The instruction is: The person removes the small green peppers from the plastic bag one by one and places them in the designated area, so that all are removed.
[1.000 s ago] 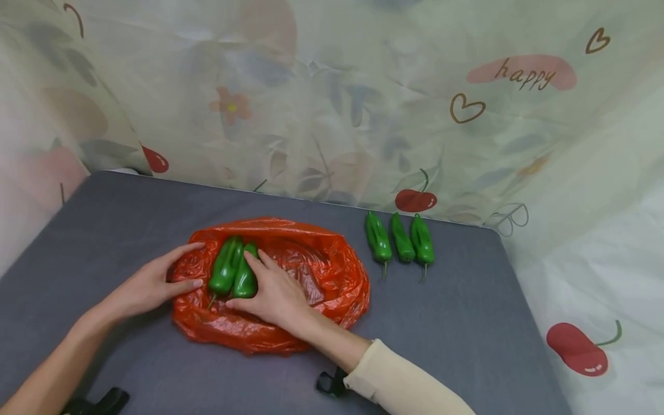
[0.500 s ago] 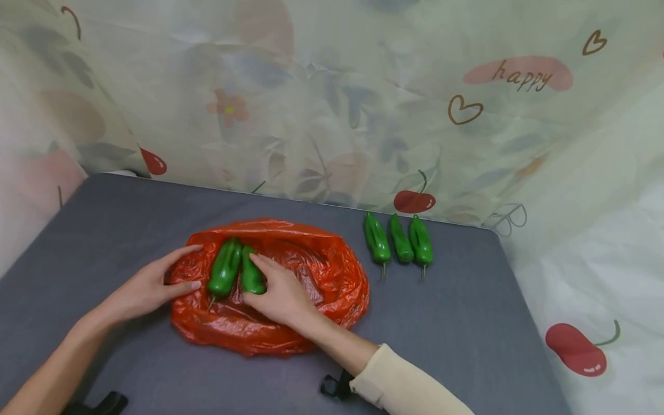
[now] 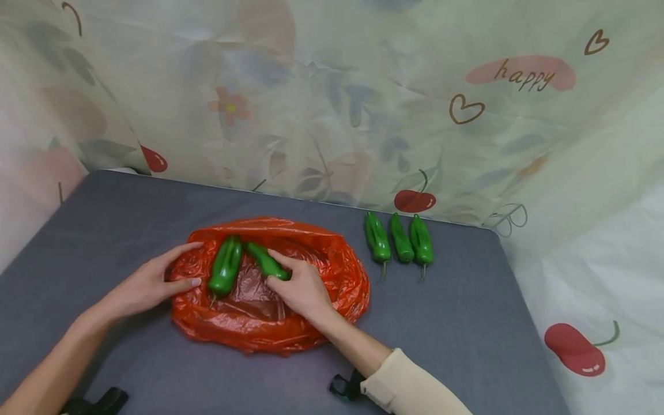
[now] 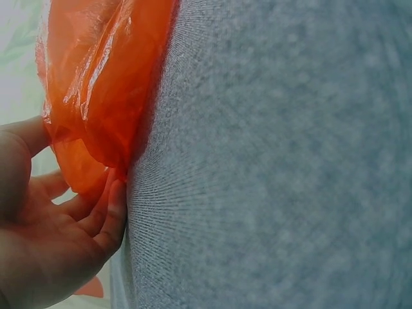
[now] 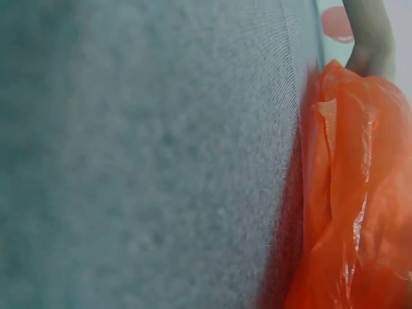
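Note:
A crinkled red plastic bag [image 3: 332, 271] lies on the table with its mouth spread wide. My left hand [image 3: 147, 282] grips the bag's left side; in the left wrist view its fingers [image 4: 116, 209] curl against the thin plastic. Inside the bag, a green pepper [image 3: 225, 268] lies lengthwise near that side, its stem toward me. To its right, my right hand [image 3: 303, 288] pinches a second green pepper [image 3: 263, 260] between thumb and fingers, with the pepper slanting and its tip near the first. The right wrist view shows the bag's outer side [image 5: 360, 193], where the right hand is hidden.
Three green peppers [image 3: 399, 239] lie in a row near the table's back edge, right of the bag. The table has a grey cloth [image 3: 467, 311]. A patterned curtain [image 3: 332, 115] hangs behind it and along both sides.
My right hand has moved right, drawing the second pepper away from the first and turning it to a slant. The left hand has stayed on the bag's side.

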{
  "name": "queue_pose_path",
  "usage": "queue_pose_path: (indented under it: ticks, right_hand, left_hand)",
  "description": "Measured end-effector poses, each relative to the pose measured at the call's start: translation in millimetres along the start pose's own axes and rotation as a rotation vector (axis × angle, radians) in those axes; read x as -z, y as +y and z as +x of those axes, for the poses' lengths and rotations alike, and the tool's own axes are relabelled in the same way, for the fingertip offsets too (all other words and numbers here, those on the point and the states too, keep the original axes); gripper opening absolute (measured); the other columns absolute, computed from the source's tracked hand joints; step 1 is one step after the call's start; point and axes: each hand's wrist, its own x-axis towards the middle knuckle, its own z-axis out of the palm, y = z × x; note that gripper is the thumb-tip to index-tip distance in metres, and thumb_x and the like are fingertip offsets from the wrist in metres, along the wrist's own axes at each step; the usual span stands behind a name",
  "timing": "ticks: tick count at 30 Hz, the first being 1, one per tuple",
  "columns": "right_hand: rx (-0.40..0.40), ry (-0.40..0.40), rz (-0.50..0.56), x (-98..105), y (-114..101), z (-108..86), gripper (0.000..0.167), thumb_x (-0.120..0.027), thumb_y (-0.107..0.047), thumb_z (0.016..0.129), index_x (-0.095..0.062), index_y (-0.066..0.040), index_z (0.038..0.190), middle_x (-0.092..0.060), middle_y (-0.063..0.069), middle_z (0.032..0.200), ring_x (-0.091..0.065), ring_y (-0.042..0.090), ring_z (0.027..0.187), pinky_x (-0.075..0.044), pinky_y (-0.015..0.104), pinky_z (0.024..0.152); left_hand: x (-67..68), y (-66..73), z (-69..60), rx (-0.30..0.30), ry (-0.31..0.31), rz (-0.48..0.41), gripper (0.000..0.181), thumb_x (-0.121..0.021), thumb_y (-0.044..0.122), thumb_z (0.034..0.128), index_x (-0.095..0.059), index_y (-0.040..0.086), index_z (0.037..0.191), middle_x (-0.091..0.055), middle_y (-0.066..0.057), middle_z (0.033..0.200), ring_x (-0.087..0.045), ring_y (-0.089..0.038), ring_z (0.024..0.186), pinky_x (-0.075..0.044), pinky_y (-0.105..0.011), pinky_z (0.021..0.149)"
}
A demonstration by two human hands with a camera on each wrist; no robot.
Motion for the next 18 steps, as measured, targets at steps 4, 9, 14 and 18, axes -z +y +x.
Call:
queue_pose_path:
  ticks: [4, 9, 14, 18]
  right_hand:
    - [-0.004, 0.020, 0.029, 5, 0, -5.9, 0.055, -0.068, -0.015, 0.084, -0.062, -0.032, 0.136, -0.062, -0.003, 0.067, -0.045, 0.007, 0.045, -0.039, 0.023, 0.044]
    - [0.012, 0.052, 0.085, 14, 0, -14.5, 0.049, -0.072, -0.018, 0.085, -0.066, -0.035, 0.130, -0.068, -0.004, 0.083, -0.053, 0.008, 0.055, -0.044, 0.024, 0.050]
    - [0.039, 0.062, 0.148, 26, 2, -22.7, 0.044, -0.076, -0.022, 0.088, -0.067, -0.035, 0.129, -0.070, 0.001, 0.104, -0.062, 0.010, 0.068, -0.050, 0.025, 0.056]
    - [0.074, 0.057, 0.214, 37, 6, -29.0, 0.044, -0.075, -0.022, 0.090, -0.065, -0.032, 0.132, -0.070, 0.006, 0.108, -0.065, 0.013, 0.072, -0.051, 0.026, 0.058]
  left_hand:
    - [0.4, -0.3, 0.2, -0.005, 0.003, 0.011, 0.074, -0.069, 0.031, 0.0953, -0.030, 0.008, 0.155, -0.046, -0.026, 0.143, -0.051, -0.039, 0.124, -0.048, -0.045, 0.093]
    - [-0.2, -0.8, 0.4, 0.005, -0.010, -0.015, 0.075, -0.068, 0.030, 0.0954, -0.029, 0.008, 0.155, -0.043, -0.028, 0.144, -0.050, -0.041, 0.124, -0.046, -0.054, 0.094]
    - [-0.6, -2.0, 0.8, 0.009, -0.014, -0.029, 0.075, -0.068, 0.030, 0.0956, -0.028, 0.008, 0.155, -0.041, -0.029, 0.145, -0.049, -0.042, 0.125, -0.045, -0.056, 0.095]
    - [-0.6, -2.7, 0.7, 0.004, -0.014, -0.030, 0.075, -0.068, 0.030, 0.0957, -0.028, 0.008, 0.156, -0.042, -0.029, 0.145, -0.050, -0.042, 0.125, -0.046, -0.056, 0.095]
